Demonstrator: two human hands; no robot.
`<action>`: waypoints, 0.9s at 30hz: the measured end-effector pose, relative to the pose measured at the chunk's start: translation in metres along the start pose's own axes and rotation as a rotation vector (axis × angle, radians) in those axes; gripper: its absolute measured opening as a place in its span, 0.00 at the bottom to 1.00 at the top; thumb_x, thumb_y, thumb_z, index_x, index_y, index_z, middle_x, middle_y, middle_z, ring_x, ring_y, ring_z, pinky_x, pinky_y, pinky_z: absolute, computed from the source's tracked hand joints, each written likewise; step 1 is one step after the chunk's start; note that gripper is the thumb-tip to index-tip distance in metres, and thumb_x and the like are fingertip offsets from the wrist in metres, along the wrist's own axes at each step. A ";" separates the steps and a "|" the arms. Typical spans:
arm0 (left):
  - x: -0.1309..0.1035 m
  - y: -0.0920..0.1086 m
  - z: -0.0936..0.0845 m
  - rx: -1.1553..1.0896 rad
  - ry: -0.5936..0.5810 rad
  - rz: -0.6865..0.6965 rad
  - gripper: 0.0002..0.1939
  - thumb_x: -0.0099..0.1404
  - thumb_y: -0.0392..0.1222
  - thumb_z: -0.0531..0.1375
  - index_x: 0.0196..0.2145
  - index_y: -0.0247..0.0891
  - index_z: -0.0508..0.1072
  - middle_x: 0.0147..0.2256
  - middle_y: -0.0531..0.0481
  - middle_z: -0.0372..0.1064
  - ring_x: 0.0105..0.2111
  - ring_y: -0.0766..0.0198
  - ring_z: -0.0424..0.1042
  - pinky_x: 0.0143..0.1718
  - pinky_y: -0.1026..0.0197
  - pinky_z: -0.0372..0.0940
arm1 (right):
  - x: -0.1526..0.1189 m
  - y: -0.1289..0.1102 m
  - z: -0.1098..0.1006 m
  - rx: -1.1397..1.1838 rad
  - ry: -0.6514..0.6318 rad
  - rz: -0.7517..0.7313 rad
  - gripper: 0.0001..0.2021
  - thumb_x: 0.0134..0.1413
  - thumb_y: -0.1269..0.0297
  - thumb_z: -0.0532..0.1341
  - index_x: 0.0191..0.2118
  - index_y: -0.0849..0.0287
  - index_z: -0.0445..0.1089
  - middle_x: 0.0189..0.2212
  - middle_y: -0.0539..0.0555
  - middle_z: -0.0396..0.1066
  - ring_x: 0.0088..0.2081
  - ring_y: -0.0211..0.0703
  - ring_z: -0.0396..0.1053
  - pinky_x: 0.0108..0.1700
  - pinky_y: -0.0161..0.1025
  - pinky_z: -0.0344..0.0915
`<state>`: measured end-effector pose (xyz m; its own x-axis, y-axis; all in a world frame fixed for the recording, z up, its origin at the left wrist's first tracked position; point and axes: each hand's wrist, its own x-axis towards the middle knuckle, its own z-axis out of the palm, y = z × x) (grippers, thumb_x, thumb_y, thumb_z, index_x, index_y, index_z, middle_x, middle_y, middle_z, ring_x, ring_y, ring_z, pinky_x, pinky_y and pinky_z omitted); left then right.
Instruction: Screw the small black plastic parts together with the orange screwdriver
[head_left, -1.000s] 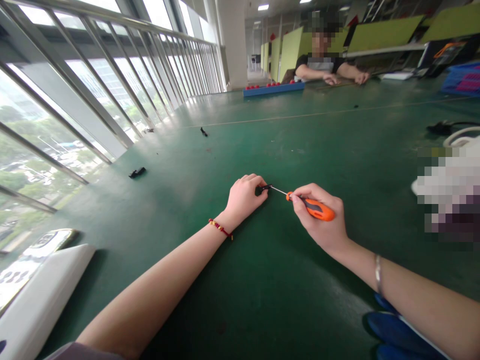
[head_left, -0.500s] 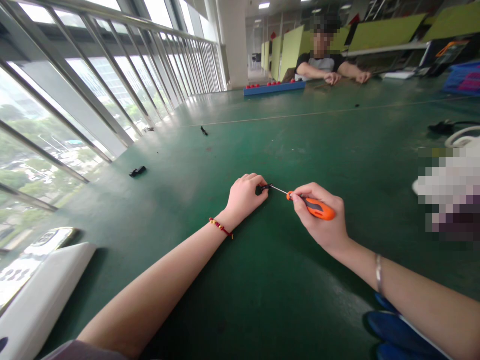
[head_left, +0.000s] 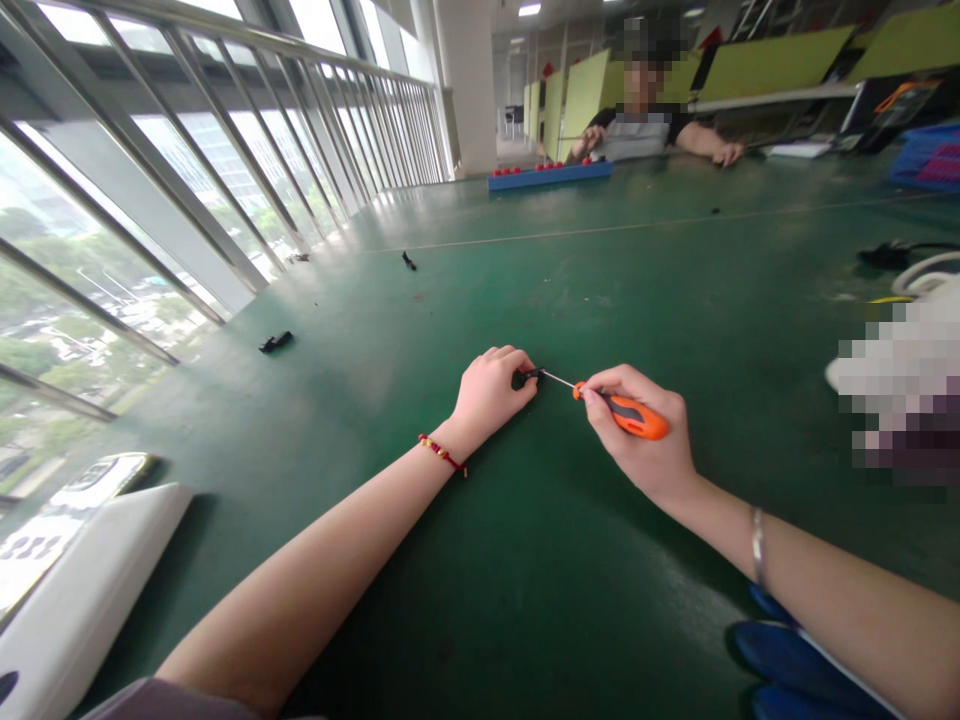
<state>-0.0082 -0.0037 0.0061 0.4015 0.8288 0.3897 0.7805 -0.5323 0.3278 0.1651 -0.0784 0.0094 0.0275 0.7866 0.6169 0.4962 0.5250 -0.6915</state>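
Observation:
My left hand (head_left: 493, 384) rests on the green tabletop (head_left: 525, 580), closed on a small black part (head_left: 527, 378) that sticks out past the thumb and fingers; most of it is hidden. In my right hand (head_left: 651, 440) is a screwdriver (head_left: 637, 417) with an orange and grey handle, gripped between thumb and fingers. Its thin metal shaft points left, and the tip meets the right end of the black part. Whether the tip sits in a screw is too small to tell.
Small black pieces (head_left: 276, 342) lie to the left. A white box (head_left: 97, 590) and a phone (head_left: 112, 480) sit near left. Blue gloves (head_left: 795, 660) lie under my right forearm. Across the table a person (head_left: 637, 135) sits behind a blue tray (head_left: 551, 177) with red pieces.
My hands, the screwdriver and the black part stay almost in place. Across the table, the person's one hand has moved left and up, to behind the blue tray.

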 end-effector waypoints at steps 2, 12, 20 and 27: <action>0.000 0.000 0.000 -0.001 0.003 0.000 0.04 0.59 0.38 0.57 0.30 0.39 0.71 0.34 0.50 0.72 0.37 0.60 0.69 0.38 0.59 0.65 | 0.000 0.000 0.000 0.000 -0.005 -0.005 0.03 0.52 0.68 0.59 0.29 0.56 0.67 0.24 0.49 0.72 0.24 0.37 0.66 0.29 0.35 0.62; 0.001 -0.001 0.000 -0.013 -0.006 0.003 0.04 0.59 0.38 0.56 0.30 0.39 0.71 0.35 0.49 0.72 0.37 0.60 0.69 0.38 0.59 0.65 | 0.001 -0.002 0.000 0.003 -0.032 -0.031 0.02 0.52 0.68 0.59 0.29 0.56 0.66 0.23 0.48 0.70 0.23 0.36 0.65 0.27 0.33 0.61; 0.001 -0.001 0.000 -0.012 -0.008 0.001 0.04 0.59 0.38 0.57 0.30 0.39 0.71 0.35 0.49 0.72 0.37 0.59 0.69 0.38 0.59 0.65 | 0.001 -0.002 -0.001 0.005 -0.035 -0.025 0.02 0.52 0.68 0.59 0.29 0.56 0.66 0.23 0.48 0.70 0.23 0.36 0.65 0.27 0.33 0.61; 0.001 -0.001 0.000 -0.006 -0.009 0.005 0.04 0.59 0.38 0.57 0.31 0.39 0.71 0.35 0.49 0.72 0.37 0.60 0.69 0.38 0.59 0.65 | 0.002 -0.003 -0.001 0.011 -0.036 -0.035 0.02 0.52 0.69 0.59 0.29 0.56 0.66 0.22 0.48 0.69 0.22 0.36 0.65 0.26 0.33 0.61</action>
<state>-0.0087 -0.0027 0.0062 0.4095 0.8278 0.3835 0.7757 -0.5372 0.3311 0.1643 -0.0787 0.0130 -0.0212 0.7790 0.6266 0.4870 0.5554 -0.6740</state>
